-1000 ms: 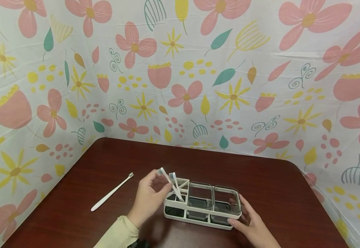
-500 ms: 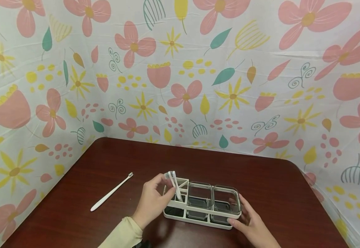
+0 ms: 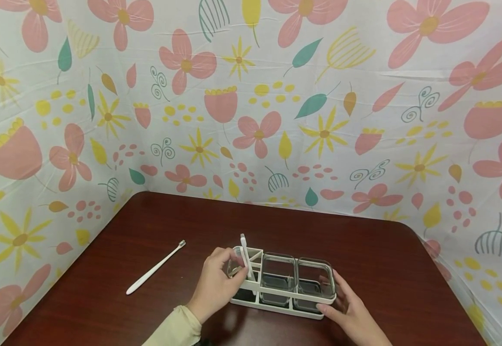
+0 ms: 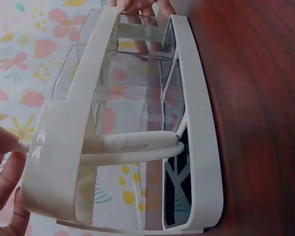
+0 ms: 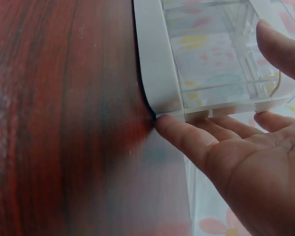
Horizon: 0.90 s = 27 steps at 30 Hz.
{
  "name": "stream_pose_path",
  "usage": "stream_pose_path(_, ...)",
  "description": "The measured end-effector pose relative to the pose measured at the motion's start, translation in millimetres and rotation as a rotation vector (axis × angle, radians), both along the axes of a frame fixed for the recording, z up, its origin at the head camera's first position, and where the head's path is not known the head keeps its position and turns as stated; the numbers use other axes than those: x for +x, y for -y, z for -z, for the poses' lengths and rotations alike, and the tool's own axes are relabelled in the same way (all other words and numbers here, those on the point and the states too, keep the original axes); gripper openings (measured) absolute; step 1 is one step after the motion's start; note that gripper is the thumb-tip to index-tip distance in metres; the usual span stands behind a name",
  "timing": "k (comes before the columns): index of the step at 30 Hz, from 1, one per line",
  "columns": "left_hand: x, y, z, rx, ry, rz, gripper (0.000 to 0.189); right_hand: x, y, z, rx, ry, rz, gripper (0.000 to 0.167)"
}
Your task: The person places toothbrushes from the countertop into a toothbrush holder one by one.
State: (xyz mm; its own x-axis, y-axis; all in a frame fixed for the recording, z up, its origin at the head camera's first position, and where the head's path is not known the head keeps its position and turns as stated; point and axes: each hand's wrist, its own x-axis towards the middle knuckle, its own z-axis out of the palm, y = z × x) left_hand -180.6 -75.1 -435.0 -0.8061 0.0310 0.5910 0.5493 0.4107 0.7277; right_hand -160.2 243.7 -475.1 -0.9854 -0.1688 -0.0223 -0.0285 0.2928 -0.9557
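A cream toothbrush holder (image 3: 277,288) with two clear cups (image 3: 279,274) stands on the dark wooden table. Two white toothbrushes (image 3: 244,242) lean in its left compartment; in the left wrist view their handles (image 4: 142,141) reach down side by side to the dark base. My left hand (image 3: 216,281) pinches a toothbrush neck between thumb and forefinger just above the upper frame. At the other end, my right hand (image 3: 349,310) holds the holder, thumb toward the front and fingers against the end wall (image 5: 194,115).
Another white toothbrush (image 3: 156,268) lies on the table (image 3: 320,230) left of the holder, bristle end pointing away from me. Behind the table hangs a floral cloth (image 3: 251,182), which also runs along the left side.
My left hand has shifted slightly right. The tilted toothbrush at its fingers has swung in beside the other, and the two heads now sit at different heights. My right hand stays put.
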Motion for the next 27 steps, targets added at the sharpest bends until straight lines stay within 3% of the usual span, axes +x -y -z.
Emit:
stream_pose_path(8, -0.9, -1.1, 3.5, -0.008, -0.027, 0.012, 0.031, 0.1, -0.1, 1.0, -0.01, -0.003, -0.002, 0.088)
stream_pose_path(18, 1.4, 0.1, 4.6, -0.003, 0.028, 0.04, 0.029, 0.7, 1.1, 1.7, -0.052, -0.015, -0.003, 0.089)
stream_pose_path(27, -0.4, 1.7, 6.6, -0.003, -0.025, 0.041, 0.029, -0.3, -0.2, -1.5, 0.013, 0.032, -0.004, 0.09)
